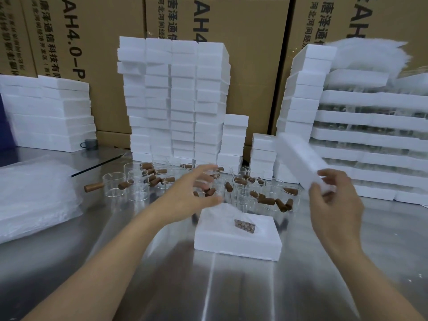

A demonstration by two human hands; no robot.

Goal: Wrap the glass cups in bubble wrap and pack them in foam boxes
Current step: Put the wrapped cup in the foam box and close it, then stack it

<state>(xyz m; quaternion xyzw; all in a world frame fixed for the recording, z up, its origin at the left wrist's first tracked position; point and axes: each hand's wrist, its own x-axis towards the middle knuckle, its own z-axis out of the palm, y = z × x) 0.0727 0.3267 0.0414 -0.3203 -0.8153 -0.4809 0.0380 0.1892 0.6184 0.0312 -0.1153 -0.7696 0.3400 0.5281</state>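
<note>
A white foam box base (238, 237) lies on the steel table in front of me, with a bubble-wrapped cup in it; its brown handle (245, 226) shows through the wrap. My right hand (333, 200) grips a foam lid (298, 158) by its near end, held tilted in the air above and to the right of the base. My left hand (196, 193) hovers with spread fingers just above the base's far left corner, holding nothing. Behind them stand several glass cups with brown wooden handles (136, 188).
A pile of bubble wrap sheets (34, 195) lies at the left. Tall stacks of foam boxes (176, 100) rise behind the cups, more at the far left (46, 112) and right (370, 135). Cardboard cartons (243, 31) form the back wall. A small grey mug (89, 144) sits at the left.
</note>
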